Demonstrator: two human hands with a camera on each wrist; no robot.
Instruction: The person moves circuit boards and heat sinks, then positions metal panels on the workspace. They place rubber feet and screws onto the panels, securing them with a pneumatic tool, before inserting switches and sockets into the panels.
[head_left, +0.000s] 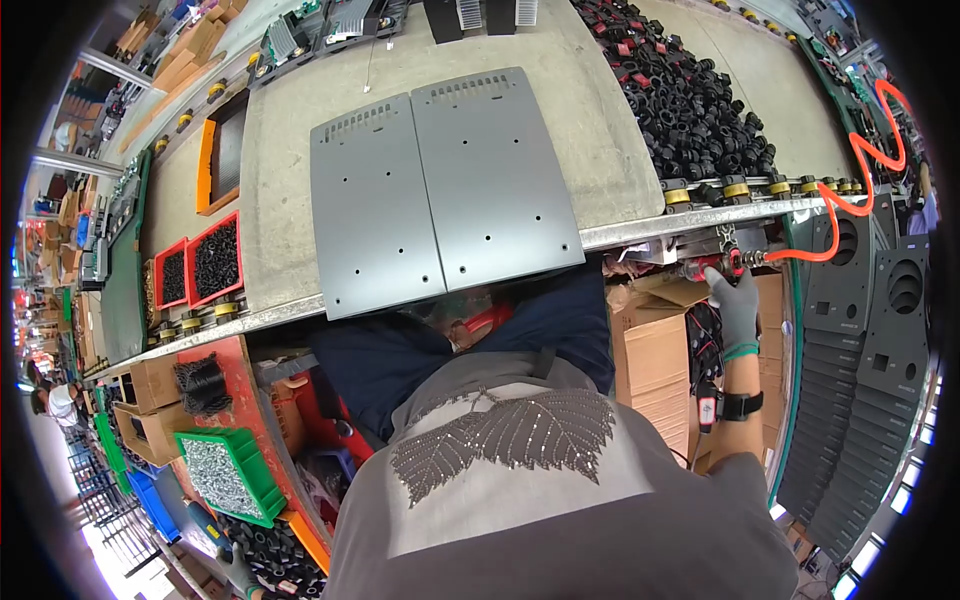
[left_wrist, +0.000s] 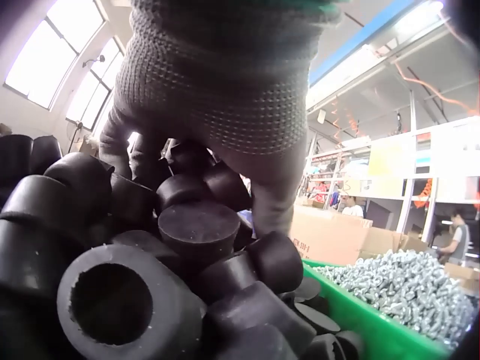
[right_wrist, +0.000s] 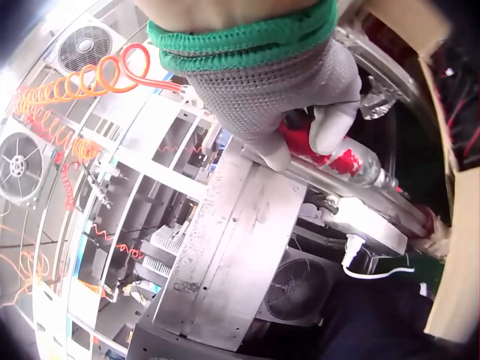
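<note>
The gloved left hand (head_left: 238,572) (left_wrist: 214,97) reaches down into a heap of black rubber caps (head_left: 275,548) (left_wrist: 199,225), its fingers and thumb spread over them; the fingertips are partly hidden, and no cap is visibly lifted. At the bench's front edge on the right, the gloved right hand (head_left: 738,310) (right_wrist: 274,101) grips a red air tool (head_left: 734,262) (right_wrist: 346,162), joined to a coiled orange hose (head_left: 868,150) (right_wrist: 135,75). Two grey metal panels with holes, the left panel (head_left: 372,215) and the right panel (head_left: 500,185), lie side by side on the bench.
A green bin (head_left: 270,490) (left_wrist: 375,326) of silvery screws stands beside the caps. Red trays (head_left: 240,262) of small dark parts sit at the bench's left. More black parts (head_left: 690,105) lie at the back right. Cardboard boxes (head_left: 652,360) and stacked black panels (head_left: 850,410) stand at the right.
</note>
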